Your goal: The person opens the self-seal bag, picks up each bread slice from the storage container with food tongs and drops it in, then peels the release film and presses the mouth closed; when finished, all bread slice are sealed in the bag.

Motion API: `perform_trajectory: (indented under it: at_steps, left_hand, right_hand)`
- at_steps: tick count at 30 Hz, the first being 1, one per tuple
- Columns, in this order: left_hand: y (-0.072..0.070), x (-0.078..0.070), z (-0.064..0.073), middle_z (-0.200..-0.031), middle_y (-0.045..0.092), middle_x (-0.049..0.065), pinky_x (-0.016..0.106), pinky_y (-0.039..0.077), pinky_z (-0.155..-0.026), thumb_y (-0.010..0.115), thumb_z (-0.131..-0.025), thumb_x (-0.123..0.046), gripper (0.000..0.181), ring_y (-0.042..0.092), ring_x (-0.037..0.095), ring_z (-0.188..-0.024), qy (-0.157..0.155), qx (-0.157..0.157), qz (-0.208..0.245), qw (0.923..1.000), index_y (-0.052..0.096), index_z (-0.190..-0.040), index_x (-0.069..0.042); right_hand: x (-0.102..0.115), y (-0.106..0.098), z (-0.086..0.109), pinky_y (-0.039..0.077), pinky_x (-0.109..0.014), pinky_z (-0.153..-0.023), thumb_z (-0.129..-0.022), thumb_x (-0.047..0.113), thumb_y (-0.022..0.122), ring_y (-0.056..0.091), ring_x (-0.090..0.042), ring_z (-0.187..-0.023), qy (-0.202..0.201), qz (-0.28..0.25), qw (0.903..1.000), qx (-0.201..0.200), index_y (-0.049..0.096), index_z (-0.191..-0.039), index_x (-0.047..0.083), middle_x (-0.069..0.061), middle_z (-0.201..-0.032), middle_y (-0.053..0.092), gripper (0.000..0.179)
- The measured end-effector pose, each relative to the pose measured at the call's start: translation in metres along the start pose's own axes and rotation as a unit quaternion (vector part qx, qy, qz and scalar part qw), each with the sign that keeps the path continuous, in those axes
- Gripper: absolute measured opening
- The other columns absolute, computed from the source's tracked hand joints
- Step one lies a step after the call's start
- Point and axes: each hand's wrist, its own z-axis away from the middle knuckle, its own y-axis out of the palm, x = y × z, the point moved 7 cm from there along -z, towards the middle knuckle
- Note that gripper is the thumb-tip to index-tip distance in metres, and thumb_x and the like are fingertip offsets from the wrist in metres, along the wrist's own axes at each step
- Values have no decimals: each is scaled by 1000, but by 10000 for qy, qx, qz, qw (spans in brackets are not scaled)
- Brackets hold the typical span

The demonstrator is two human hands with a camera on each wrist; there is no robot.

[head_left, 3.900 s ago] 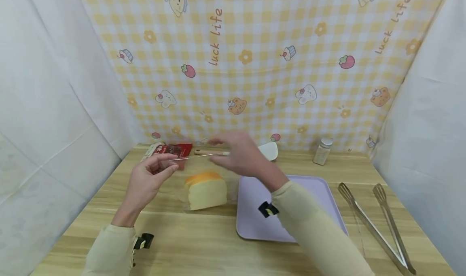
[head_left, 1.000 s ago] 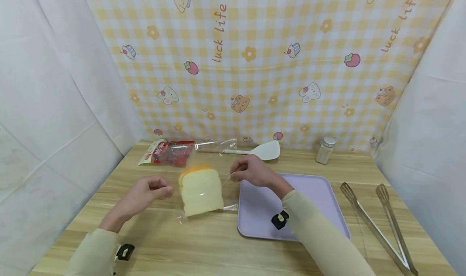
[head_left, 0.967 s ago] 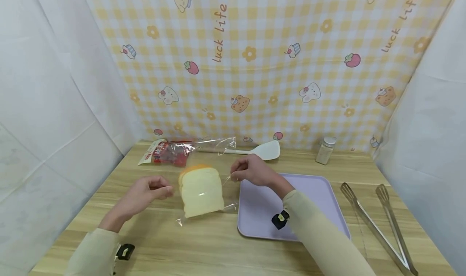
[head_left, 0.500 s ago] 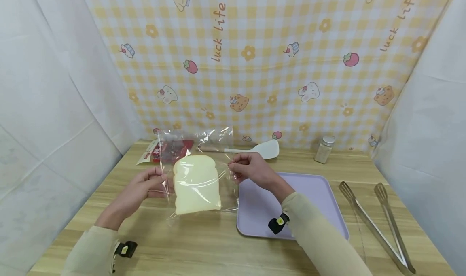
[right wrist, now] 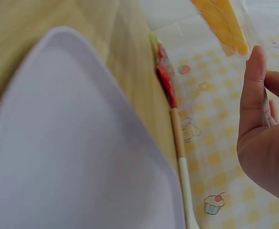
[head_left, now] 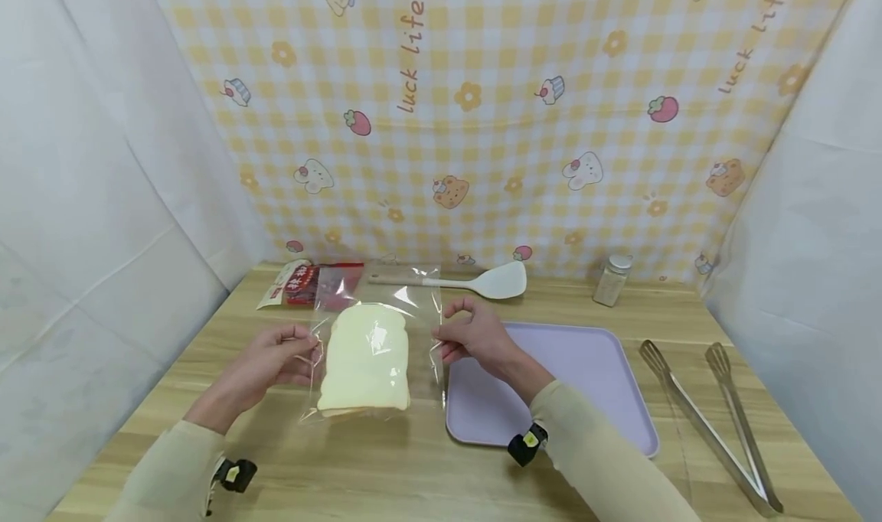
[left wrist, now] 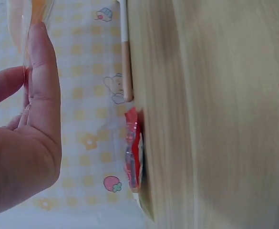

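A clear plastic bag (head_left: pixel 419 300) with sliced bread (head_left: pixel 367 357) inside is held up between my two hands, above the table. My left hand (head_left: pixel 265 365) pinches the bag's left edge between thumb and fingers. At the right edge, my right hand (head_left: pixel 482 338) pinches the film the same way. The pale cut face of the bread is turned toward the head camera. In the right wrist view its orange crust (right wrist: pixel 222 24) shows beyond the fingertips. Only a corner of the bread enters the left wrist view, above my left hand (left wrist: pixel 34 109).
A lilac tray (head_left: pixel 551 384) lies right of the bag. Behind are a white spatula (head_left: pixel 501 281) with a wooden handle and a red packet (head_left: pixel 303 285). Metal tongs (head_left: pixel 710 426) lie far right, and a small spice jar (head_left: pixel 612 281) stands near the patterned backdrop.
Earlier the bread lay farther back and my left hand was apart from the bag. Now both hands pinch its sides, and the bread faces the head camera, lifted and shifted slightly left.
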Motion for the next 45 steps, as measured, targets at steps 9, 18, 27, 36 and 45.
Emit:
perform_trajectory:
  at_steps: [9, 18, 27, 36, 45]
  left_hand:
    - [-1, 22, -19, -88, 70, 0, 30, 63, -71, 58, -108, -14, 15, 69, 11, -73, -397, 305, -559, 9972, 61, -105, 1]
    - [-5, 35, -31, -85, 71, 0, 24, 59, -63, 59, -108, -14, 16, 66, 7, -67, -681, 488, -875, 9926, 63, -106, 0]
    - [-4, 45, -36, -84, 72, 2, 25, 59, -63, 60, -107, -10, 12, 65, 9, -67, -959, 503, -967, 9894, 65, -104, 1]
    - [-3, 53, -45, -83, 71, 2, 25, 58, -60, 56, -108, -9, 18, 65, 10, -66, -932, 479, -1199, 9872, 67, -107, 5]
    - [0, 53, -45, -79, 72, 2, 24, 57, -58, 57, -108, -8, 18, 65, 8, -63, -1001, 494, -1117, 9875, 68, -107, 5]
  right_hand:
    - [-26, 4, -2, 60, -29, -52, -93, -6, 71, 68, -13, -52, 399, 568, 9976, 22, 53, -96, 3, -6, -63, 69, 21]
    - [-38, 10, -5, 59, -29, -51, -92, -6, 71, 66, -13, -51, 557, 1058, 9928, 92, 61, -97, -2, -9, -63, 67, 12]
    - [-46, 13, -9, 59, -28, -50, -93, -5, 69, 65, -12, -51, 907, 1530, 9841, 49, 67, -99, -4, -9, -66, 67, 7]
    - [-48, 15, -10, 55, -25, -46, -96, -5, 68, 62, -12, -47, 928, 1854, 9781, 182, 68, -101, -6, -9, -63, 66, 5]
    - [-47, 15, -10, 52, -23, -44, -97, -4, 68, 60, -11, -45, 877, 2082, 9739, 207, 71, -99, -5, -7, -59, 64, 4]
